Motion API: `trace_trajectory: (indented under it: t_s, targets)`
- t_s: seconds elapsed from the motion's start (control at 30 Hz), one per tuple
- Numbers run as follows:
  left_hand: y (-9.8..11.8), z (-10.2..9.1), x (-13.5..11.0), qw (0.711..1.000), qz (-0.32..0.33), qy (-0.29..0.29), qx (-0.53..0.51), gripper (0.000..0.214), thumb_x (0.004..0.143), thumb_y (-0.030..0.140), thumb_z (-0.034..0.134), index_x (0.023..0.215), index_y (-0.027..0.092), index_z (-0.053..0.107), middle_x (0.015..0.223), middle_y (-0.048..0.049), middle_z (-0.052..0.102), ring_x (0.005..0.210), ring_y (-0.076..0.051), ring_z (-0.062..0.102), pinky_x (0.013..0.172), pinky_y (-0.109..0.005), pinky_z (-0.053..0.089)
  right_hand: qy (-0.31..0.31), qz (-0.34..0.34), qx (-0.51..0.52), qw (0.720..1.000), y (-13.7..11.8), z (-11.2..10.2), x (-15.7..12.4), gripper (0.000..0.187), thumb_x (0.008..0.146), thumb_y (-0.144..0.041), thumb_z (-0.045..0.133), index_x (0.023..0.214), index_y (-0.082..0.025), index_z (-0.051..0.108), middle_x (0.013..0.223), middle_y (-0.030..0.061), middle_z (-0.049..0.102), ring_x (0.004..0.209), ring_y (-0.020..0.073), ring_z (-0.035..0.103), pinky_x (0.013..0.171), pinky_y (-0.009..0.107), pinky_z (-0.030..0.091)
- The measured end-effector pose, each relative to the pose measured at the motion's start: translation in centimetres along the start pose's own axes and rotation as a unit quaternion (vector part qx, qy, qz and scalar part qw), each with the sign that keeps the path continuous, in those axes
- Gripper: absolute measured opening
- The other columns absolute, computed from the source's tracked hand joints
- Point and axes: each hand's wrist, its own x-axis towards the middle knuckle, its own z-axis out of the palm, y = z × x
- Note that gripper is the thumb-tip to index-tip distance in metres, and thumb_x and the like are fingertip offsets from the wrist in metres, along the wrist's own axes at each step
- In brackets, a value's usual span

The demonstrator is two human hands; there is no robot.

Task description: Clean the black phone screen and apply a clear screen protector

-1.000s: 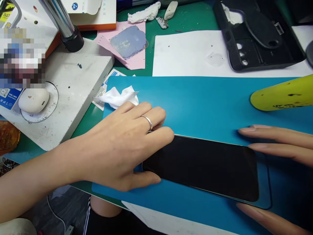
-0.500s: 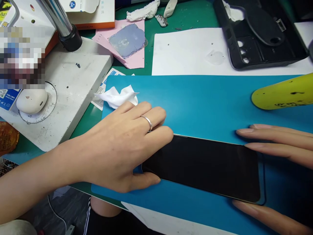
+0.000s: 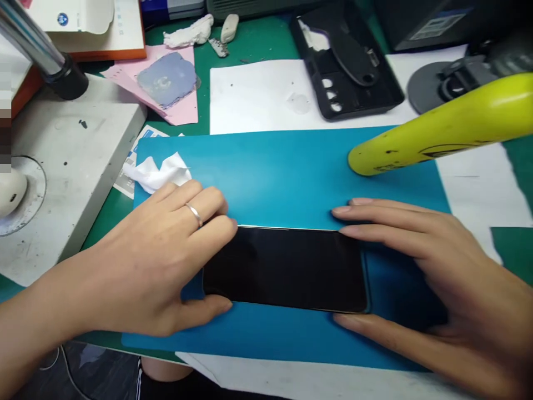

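Note:
A smartphone (image 3: 287, 269) with a dark black screen lies flat, long side across, on a blue mat (image 3: 266, 339). My left hand (image 3: 179, 255), with a silver ring on one finger, holds its left end. The thumb is on the near edge and the bent index finger on the far edge. At the other end, my right hand (image 3: 441, 272) spans the phone, index fingertip at the far corner and thumb at the near one. Its other visible finger stretches over the mat. Behind my left hand lies a crumpled white wipe (image 3: 160, 171).
A yellow cylinder (image 3: 441, 125) slants in from the right, its tip over the mat. Left stands a white base (image 3: 104, 133) with a metal post (image 3: 35, 41). Behind are a pink paper (image 3: 189, 108), a black phone-shaped tray (image 3: 350, 66) and a dark round-based stand (image 3: 433, 86).
My view has swung right, so everything sits further left and more of my right hand shows. Both hands keep the same places on the smartphone.

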Motion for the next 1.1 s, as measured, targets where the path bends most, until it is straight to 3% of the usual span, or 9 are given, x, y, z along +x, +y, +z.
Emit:
trace_trajectory:
  t_s: [0.13,0.43,0.8,0.93,1.1]
  targets:
    - [-0.2,-0.1,-0.2,1.000,0.002,0.000,0.001,0.036,0.095,0.043,0.067,0.118,0.018,0.057,0.116,-0.0114,0.060,0.093,-0.027,0.058,0.077,-0.047,0.052,-0.032,-0.056,0.005,0.998,-0.1,-0.4,0.5,0.054,0.099,-0.054,0.065,0.142,-0.025,0.049,0.150,0.0147,0.060,0.144,0.0319,0.054,0.111,0.048,0.059]
    - [-0.8,0.4,-0.6,0.999,-0.037,0.007,-0.004,0.043,0.089,0.050,0.069,0.125,0.029,0.056,0.123,-0.0079,0.060,0.105,-0.033,0.060,0.084,-0.049,0.052,-0.030,-0.043,0.030,0.998,-0.3,-0.7,0.9,0.059,0.095,-0.054,0.071,0.140,-0.022,0.050,0.152,0.0166,0.058,0.147,0.0343,0.051,0.116,0.052,0.055]
    - [-1.3,0.5,-0.6,0.999,-0.046,0.002,-0.001,0.053,0.081,0.052,0.072,0.125,0.030,0.054,0.121,-0.0081,0.058,0.100,-0.035,0.057,0.074,-0.047,0.048,-0.032,-0.021,0.062,0.997,-0.3,-0.7,1.1,0.070,0.089,-0.059,0.078,0.141,-0.020,0.053,0.155,0.0178,0.058,0.150,0.0386,0.049,0.118,0.058,0.053]
    - [-1.3,0.4,-0.5,0.999,-0.043,0.001,-0.010,0.054,0.081,0.052,0.073,0.126,0.029,0.055,0.120,-0.0081,0.058,0.102,-0.035,0.057,0.076,-0.047,0.048,-0.032,-0.026,0.052,0.998,-0.4,-0.8,1.1,0.071,0.089,-0.059,0.077,0.141,-0.017,0.053,0.154,0.0187,0.058,0.150,0.0379,0.049,0.118,0.056,0.053]
    - [-1.0,0.2,-0.4,0.999,-0.030,0.000,-0.022,0.048,0.086,0.045,0.069,0.127,0.025,0.053,0.122,-0.0102,0.056,0.107,-0.034,0.055,0.084,-0.050,0.048,-0.031,-0.033,0.029,0.999,-0.3,-0.7,1.0,0.063,0.095,-0.061,0.069,0.141,-0.021,0.051,0.153,0.0172,0.058,0.147,0.0382,0.052,0.114,0.057,0.056]
